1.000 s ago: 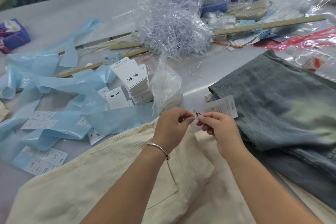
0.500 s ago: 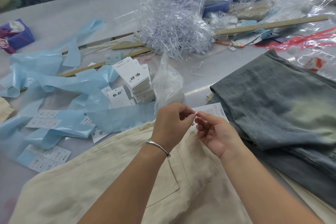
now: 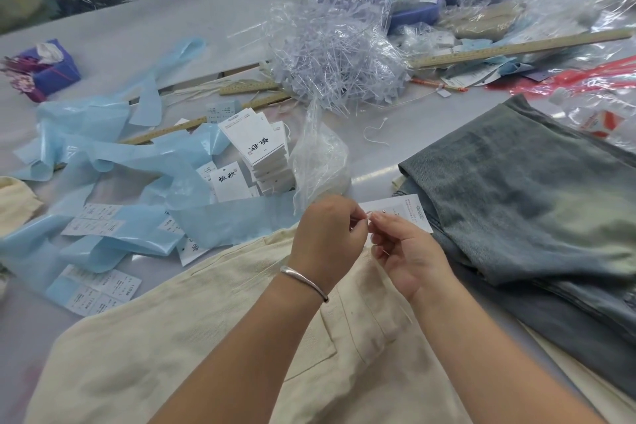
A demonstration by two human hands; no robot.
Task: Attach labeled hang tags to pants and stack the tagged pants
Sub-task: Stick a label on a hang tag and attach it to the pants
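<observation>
Fingertips of both hands meet just above the waistband of the cream pants, pinching something too thin to make out. Left hand, a silver bangle on its wrist, has thumb and forefinger pressed together. Right hand does likewise, palm turned up, other fingers loosely curled. White hang tag lies just behind the fingertips, its far end touching the grey-blue jeans stacked right of the cream pants. Beyond the cream pants sits a stack of hang tags, among blue plastic strips. Farther back lies a heap of clear tag fasteners.
</observation>
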